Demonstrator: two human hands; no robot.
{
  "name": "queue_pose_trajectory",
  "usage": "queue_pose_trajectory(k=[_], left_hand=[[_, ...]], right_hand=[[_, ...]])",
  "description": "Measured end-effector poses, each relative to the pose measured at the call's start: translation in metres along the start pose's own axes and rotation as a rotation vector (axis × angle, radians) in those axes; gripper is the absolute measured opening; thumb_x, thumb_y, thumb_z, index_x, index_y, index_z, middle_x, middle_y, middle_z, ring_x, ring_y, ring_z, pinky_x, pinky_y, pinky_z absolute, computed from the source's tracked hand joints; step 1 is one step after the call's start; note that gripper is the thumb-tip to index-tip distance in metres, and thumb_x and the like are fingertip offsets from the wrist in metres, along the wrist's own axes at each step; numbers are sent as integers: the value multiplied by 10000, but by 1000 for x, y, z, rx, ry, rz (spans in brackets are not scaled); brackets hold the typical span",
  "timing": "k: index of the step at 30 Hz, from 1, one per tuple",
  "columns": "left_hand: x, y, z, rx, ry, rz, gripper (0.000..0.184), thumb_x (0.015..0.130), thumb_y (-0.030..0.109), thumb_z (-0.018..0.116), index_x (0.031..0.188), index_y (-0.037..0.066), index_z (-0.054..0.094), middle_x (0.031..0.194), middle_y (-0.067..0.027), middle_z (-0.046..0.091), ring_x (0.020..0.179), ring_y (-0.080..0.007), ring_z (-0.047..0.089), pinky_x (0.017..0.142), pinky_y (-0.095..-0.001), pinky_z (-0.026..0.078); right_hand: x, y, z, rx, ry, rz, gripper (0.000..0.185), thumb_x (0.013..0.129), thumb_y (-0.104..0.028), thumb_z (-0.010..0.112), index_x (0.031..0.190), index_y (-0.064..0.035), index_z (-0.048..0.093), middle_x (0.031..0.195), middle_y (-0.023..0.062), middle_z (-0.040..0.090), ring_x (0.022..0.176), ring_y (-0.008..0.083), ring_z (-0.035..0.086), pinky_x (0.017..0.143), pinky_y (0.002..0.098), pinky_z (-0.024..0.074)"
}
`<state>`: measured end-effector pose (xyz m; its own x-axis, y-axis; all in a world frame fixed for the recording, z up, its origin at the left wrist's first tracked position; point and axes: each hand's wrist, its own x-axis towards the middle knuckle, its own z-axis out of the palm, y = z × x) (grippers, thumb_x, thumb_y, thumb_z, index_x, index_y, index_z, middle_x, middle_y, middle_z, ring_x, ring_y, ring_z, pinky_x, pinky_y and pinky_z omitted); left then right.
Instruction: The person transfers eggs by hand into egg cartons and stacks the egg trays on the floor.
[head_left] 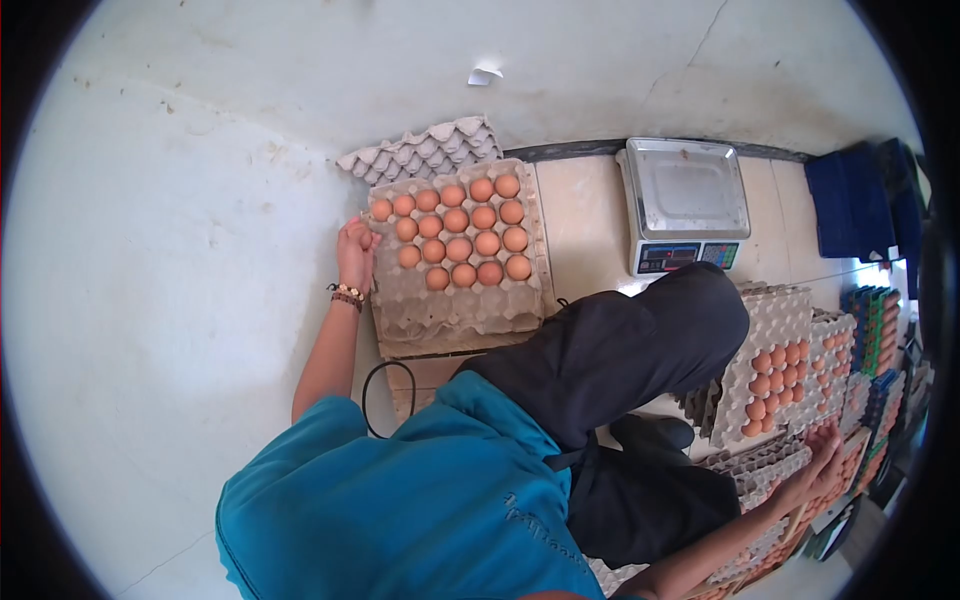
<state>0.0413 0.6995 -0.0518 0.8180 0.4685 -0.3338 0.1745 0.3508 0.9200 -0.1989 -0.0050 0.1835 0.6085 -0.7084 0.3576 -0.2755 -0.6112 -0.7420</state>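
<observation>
My left hand (357, 252) is closed at the left edge of a grey cardboard egg tray (460, 310). Its fingers are curled, and what they hold, if anything, is too small to make out. Brown eggs (458, 248) fill much of the tray in rows, while the front cups hold none. Over on the right, my right hand (815, 468) reaches above stacked egg trays, fingers partly extended and nothing visible in them. Nearest to it is a tray with a block of brown eggs (777, 383).
Empty egg trays (430, 150) lean against the wall behind the filled one. A digital scale (688, 205) with a metal pan stands on the tiled floor. Dark blue crates (850, 205) are at the far right, above coloured egg trays (875, 330). My bent knee (700, 305) juts between.
</observation>
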Motion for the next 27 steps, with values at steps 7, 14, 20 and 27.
queue_pose_trajectory(k=[7,14,20,27], left_hand=[[-12,-18,0,790,-13,508,419,903,278,726,1246,57,633,1178,-92,661,1040,-191,619,901,-357,503],[-1,-26,-12,977,-109,766,426,930,260,689,1234,-36,652,1047,-157,717,898,-226,676,803,-343,554],[31,-32,-24,1089,43,584,355,857,271,795,1057,-8,702,899,-121,729,812,-210,670,750,-349,558],[34,-13,-23,1257,163,493,346,911,216,725,1161,-5,632,1070,-159,679,829,-215,644,759,-339,539]], right_hand=[[3,18,-7,-17,24,3,350,1067,-227,482,1181,47,669,971,102,703,831,146,646,775,291,526],[11,-26,-6,31,223,80,218,1001,-150,608,1000,48,699,814,65,671,711,111,626,690,251,511],[47,50,-81,335,529,149,215,987,-160,609,976,34,702,798,76,685,659,111,634,587,228,502],[98,225,-81,-3,174,511,165,888,-135,653,983,-10,705,820,65,691,690,116,651,610,254,535]])
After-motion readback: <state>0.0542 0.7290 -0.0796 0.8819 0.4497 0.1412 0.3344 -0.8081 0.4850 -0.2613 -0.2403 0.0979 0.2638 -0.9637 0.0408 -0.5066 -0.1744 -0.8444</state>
